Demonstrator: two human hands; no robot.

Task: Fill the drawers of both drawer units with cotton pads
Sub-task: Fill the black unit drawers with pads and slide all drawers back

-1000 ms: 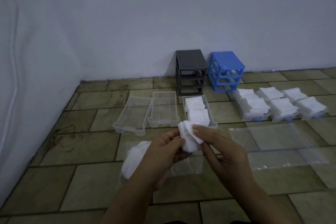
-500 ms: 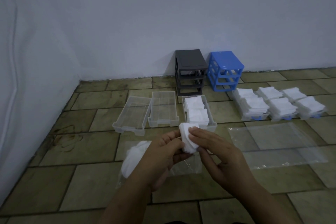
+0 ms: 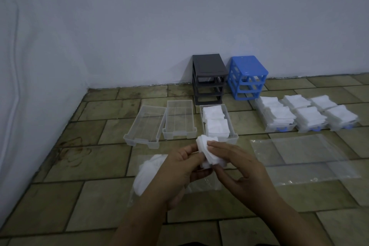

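Holding a small stack of cotton pads (image 3: 209, 153) above the tiled floor (image 3: 99, 166), I see my left hand (image 3: 179, 168) and right hand (image 3: 239, 166) pinching it with curled fingers (image 3: 215, 144), just in front of the half-filled clear drawer (image 3: 232, 126).

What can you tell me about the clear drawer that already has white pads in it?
The clear drawer is a see-through plastic tray, long and narrow, lying flat on the tiled floor in front of the dark grey drawer unit. It is the rightmost of three clear drawers in a row. Two piles of white cotton pads fill it, one behind the other. No hand touches it; the hands hold other pads just in front.
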